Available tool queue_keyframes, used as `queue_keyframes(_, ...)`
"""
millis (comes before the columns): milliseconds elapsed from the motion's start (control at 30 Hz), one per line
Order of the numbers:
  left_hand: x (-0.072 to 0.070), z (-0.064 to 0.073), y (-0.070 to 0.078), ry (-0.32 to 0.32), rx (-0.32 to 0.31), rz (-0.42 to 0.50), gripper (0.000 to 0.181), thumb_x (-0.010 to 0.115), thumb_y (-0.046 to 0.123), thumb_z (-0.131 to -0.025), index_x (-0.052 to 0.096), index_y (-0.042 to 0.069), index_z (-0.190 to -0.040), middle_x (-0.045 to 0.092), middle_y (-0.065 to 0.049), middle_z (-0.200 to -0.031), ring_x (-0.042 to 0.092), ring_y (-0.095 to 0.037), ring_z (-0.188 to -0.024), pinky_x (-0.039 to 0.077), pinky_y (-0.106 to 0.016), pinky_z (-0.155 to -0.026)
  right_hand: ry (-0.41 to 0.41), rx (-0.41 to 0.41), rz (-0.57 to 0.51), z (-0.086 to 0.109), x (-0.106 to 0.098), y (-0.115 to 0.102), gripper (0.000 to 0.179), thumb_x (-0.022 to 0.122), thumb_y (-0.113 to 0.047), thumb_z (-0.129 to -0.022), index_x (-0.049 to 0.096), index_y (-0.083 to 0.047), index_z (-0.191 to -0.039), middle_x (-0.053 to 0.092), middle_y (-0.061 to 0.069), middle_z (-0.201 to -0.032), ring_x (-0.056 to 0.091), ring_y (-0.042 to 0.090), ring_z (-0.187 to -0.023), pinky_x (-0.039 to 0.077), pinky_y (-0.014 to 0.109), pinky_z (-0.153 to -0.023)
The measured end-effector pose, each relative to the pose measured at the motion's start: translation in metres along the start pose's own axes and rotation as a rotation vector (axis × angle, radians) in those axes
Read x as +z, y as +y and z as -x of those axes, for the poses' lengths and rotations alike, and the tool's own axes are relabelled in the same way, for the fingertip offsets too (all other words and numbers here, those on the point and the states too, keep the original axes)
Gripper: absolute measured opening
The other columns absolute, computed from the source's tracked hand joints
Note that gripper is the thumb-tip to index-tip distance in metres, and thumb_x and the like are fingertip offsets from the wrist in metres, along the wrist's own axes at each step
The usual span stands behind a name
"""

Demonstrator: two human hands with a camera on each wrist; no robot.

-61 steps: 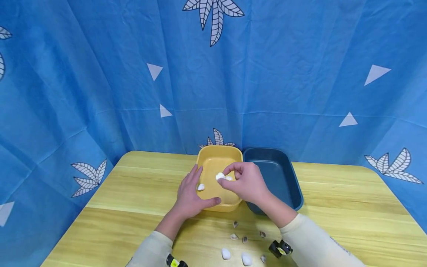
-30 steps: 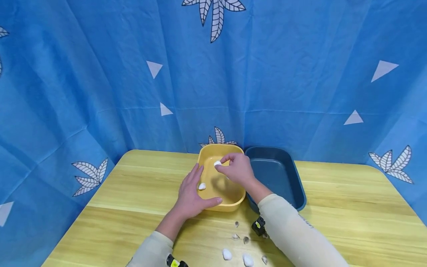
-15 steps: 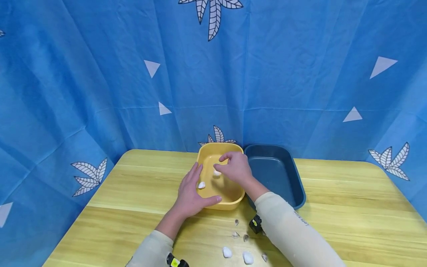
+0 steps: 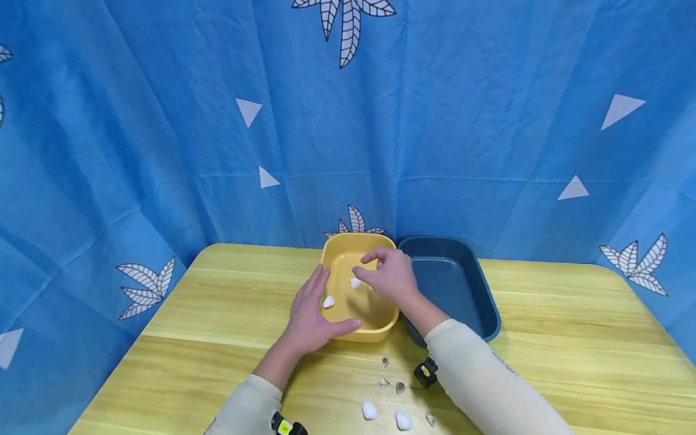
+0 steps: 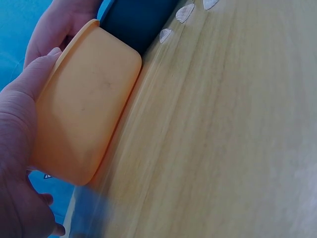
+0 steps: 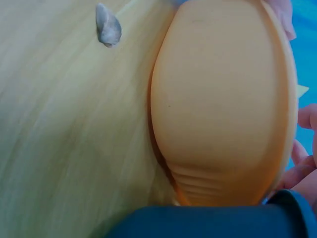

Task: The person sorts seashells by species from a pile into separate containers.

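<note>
A yellow tray (image 4: 338, 323), white shells (image 4: 328, 302) inside
A person's left grip (image 4: 311, 317) spreads along the tray's left and near rim; the right grip (image 4: 393, 275), thumb and forefinger parted, hangs over one shell (image 4: 355, 282). A dark blue tray (image 4: 447, 290) stands beside the yellow one on the counter (image 4: 571, 338); loose shells (image 4: 403, 419) lie in front, blue cloth (image 4: 462, 121) hangs behind.

You have room at the yellow bin's (image 4: 363, 337) far end and near right corner.
Your left hand (image 4: 309, 317) takes up its left rim, thumb (image 4: 345, 327) over the near one, and your right hand (image 4: 390, 275) hangs above its middle, the forearm (image 4: 423, 312) crossing its right rim. Just right of it, the blue bin (image 4: 446, 290) leaves you little gap; close behind it hangs the curtain (image 4: 462, 121). Shells (image 4: 369, 411) dot the table (image 4: 228, 302) in front of it, with gaps between; left of it, you get a wide approach.
</note>
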State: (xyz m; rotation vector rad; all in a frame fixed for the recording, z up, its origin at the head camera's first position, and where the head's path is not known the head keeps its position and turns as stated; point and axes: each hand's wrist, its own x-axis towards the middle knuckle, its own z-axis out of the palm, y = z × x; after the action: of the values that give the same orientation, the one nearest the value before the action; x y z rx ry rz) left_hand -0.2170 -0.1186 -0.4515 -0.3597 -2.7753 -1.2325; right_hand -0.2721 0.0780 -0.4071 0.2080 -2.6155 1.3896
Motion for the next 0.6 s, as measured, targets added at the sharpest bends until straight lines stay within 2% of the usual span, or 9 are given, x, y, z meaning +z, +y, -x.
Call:
queue_keyframes(100, 0.001, 0.000, 0.000, 0.004, 0.012, 0.000, 0.119, 0.084, 0.060, -0.069, 0.023, 0.014, -0.160, 0.012, -0.001, -0.166, 0.013, -0.033, -0.148, 0.013, -0.062, -0.113, 0.009, -0.016, -0.011, 0.005, -0.007, -0.001, 0.026, 0.085, -0.030, -0.079, 0.077, -0.009, -0.092, 0.039, 0.001, -0.051, 0.038, 0.019, -0.044, 0.029, 0.029, -0.042)
queue_keyframes(267, 0.002, 0.001, -0.001, 0.004, 0.005, 0.015, 0.119, 0.087, 0.056, -0.069, 0.023, 0.015, -0.160, 0.011, 0.001, -0.166, 0.013, -0.033, -0.148, 0.012, -0.062, -0.114, 0.010, -0.047, -0.043, 0.019, -0.018, -0.005, 0.024, 0.085, -0.028, -0.079, 0.076, -0.010, -0.091, 0.037, 0.001, -0.049, 0.036, 0.020, -0.042, 0.028, 0.029, -0.040)
queue_keyframes(600, 0.004, 0.001, -0.002, 0.025, -0.001, 0.009, 0.120, 0.087, 0.057, -0.068, 0.023, 0.016, -0.161, 0.011, 0.003, -0.166, 0.013, -0.033, -0.148, 0.014, -0.062, -0.113, -0.063, -0.060, -0.131, 0.070, -0.040, -0.012, 0.017, 0.087, -0.020, -0.078, 0.075, -0.014, -0.089, 0.033, -0.003, -0.049, 0.031, 0.014, -0.041, 0.023, 0.026, -0.039)
